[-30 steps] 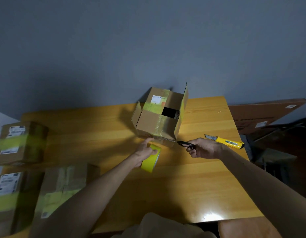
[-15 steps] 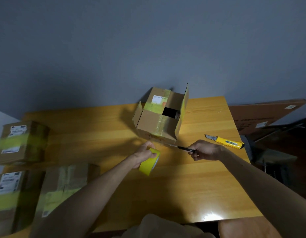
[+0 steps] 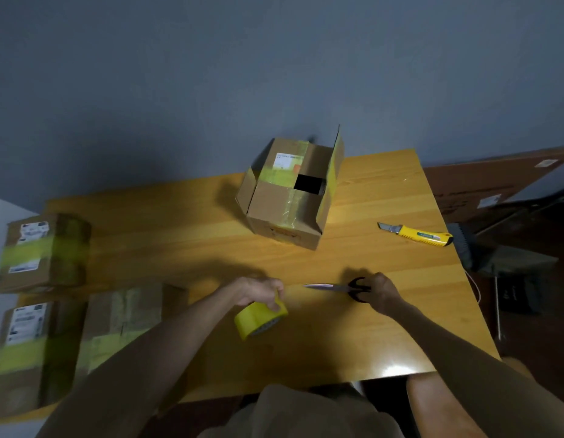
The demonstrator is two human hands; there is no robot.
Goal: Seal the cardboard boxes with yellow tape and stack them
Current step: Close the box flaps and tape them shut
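Note:
A cardboard box [image 3: 284, 203] with old tape stands at the back middle of the wooden table [image 3: 179, 235], its right flap up and a dark gap in its top. My left hand [image 3: 258, 290] grips a roll of yellow tape [image 3: 258, 317] just above the table, well in front of the box. My right hand [image 3: 380, 294] holds black-handled scissors [image 3: 340, 287] with the blades together, pointing left toward the roll. Three taped boxes sit at the table's left: one further back [image 3: 40, 251], one at the near edge [image 3: 24, 349], one beside it [image 3: 129, 317].
A yellow utility knife [image 3: 418, 234] lies at the right of the table, blade out. A large flat brown cardboard sheet [image 3: 483, 181] leans beyond the right edge. Dark objects sit on the floor at right. A grey wall stands behind the table.
Both hands have drawn back from the open box toward me. The scissors moved away from the box's front edge, and the tape roll came lower and nearer.

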